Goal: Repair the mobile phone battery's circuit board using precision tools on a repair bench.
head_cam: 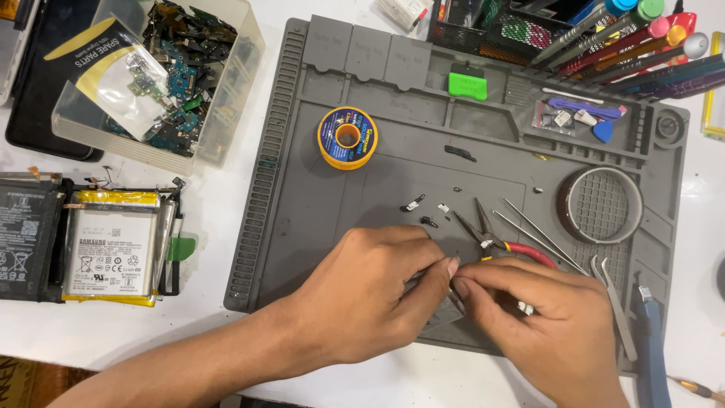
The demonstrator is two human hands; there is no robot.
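Small grey part point(445, 311) — pinched between left hand point(370, 295) and right hand point(544, 317) fingers.

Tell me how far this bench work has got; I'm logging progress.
Done: small black parts lie loose on the grey mat. In hand: left hand and right hand pinch a small piece, mostly hidden. Untouched: pliers, tweezers, solder spool.
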